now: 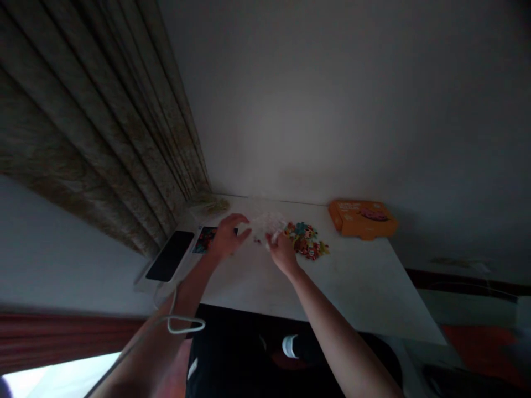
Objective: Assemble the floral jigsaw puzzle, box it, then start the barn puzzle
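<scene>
A crumpled clear plastic bag [267, 221] is pinched in my right hand [282, 250], above the middle of the white table. My left hand [227, 235] hovers at the bag's left side, thumb and fingers apart, with nothing seen between them. Just right of my right hand lies a heap of colourful jigsaw puzzle pieces [307, 243]. A small dark piece [257, 240] rests on the table below the bag. Partly hidden behind my left hand is a colourful picture card [204, 241].
An orange box [363, 218] stands at the table's back right. On the left lies a dark-screened phone [171, 256], with a white cable [186, 326] near my left forearm. Another clear packet [211, 204] sits by the curtain [166, 138]. The white table [357, 287] meets the wall behind.
</scene>
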Demonstrator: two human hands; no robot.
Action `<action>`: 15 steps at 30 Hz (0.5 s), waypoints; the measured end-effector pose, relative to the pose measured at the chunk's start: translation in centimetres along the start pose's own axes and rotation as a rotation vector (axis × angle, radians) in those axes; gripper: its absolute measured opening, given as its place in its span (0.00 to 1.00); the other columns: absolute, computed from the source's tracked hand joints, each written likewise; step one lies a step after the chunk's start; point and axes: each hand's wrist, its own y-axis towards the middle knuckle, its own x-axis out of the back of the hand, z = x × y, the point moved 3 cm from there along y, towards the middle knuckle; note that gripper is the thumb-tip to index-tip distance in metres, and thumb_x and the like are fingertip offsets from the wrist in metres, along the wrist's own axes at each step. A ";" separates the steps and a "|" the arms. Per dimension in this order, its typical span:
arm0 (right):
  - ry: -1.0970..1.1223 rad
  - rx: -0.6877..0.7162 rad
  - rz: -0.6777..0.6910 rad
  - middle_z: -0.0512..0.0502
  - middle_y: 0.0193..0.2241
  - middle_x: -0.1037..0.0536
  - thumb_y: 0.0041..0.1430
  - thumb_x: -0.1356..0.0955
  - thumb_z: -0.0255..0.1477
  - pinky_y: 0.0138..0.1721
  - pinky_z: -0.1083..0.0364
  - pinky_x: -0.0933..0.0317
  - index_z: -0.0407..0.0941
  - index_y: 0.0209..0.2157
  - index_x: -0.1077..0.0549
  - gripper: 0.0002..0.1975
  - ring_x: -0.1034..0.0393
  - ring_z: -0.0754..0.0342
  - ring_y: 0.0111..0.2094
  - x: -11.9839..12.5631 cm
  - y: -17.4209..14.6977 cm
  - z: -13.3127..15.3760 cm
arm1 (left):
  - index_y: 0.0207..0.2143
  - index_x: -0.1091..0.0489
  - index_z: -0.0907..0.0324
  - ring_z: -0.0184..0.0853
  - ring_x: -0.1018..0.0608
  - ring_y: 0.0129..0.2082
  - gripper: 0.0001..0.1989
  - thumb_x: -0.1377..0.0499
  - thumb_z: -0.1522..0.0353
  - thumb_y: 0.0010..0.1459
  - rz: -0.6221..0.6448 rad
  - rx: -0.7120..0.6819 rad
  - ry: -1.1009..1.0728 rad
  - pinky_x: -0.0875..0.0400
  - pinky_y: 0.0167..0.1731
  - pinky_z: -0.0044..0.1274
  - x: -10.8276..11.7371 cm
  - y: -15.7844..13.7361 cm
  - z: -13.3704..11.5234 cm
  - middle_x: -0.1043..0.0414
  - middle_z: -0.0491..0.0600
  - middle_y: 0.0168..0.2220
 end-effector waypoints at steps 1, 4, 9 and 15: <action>-0.005 0.000 -0.011 0.43 0.24 0.22 0.65 0.37 0.46 0.35 0.53 0.36 0.47 0.29 0.24 0.20 0.25 0.47 0.32 0.3 0.1 -0.5 | 0.43 0.26 0.54 0.51 0.26 0.56 0.14 0.33 0.62 0.54 -0.147 0.072 0.156 0.37 0.61 0.45 2.1 0.8 1.7 0.26 0.57 0.50; -0.015 0.008 0.004 0.43 0.24 0.22 0.65 0.38 0.49 0.38 0.52 0.36 0.48 0.28 0.25 0.22 0.25 0.46 0.33 0.8 0.1 -1.5 | 0.58 0.35 0.63 0.69 0.39 0.66 0.36 0.29 0.59 0.51 -0.349 0.362 0.509 0.47 0.60 0.60 6.5 2.1 6.9 0.38 0.71 0.63; 0.035 -0.022 -0.041 0.41 0.30 0.20 0.63 0.37 0.52 0.40 0.49 0.34 0.48 0.35 0.23 0.23 0.25 0.43 0.36 0.8 0.6 -1.7 | 0.53 0.31 0.67 0.70 0.28 0.56 0.31 0.37 0.52 0.57 -0.216 0.520 0.583 0.38 0.49 0.64 8.8 2.3 12.2 0.27 0.74 0.51; 0.070 0.022 -0.022 0.39 0.33 0.20 0.64 0.37 0.51 0.45 0.47 0.33 0.49 0.38 0.22 0.22 0.25 0.40 0.43 0.1 1.3 -1.2 | 0.37 0.25 0.63 0.62 0.22 0.46 0.19 0.44 0.56 0.61 -0.167 0.456 0.564 0.30 0.47 0.55 12.1 6.6 11.9 0.22 0.66 0.38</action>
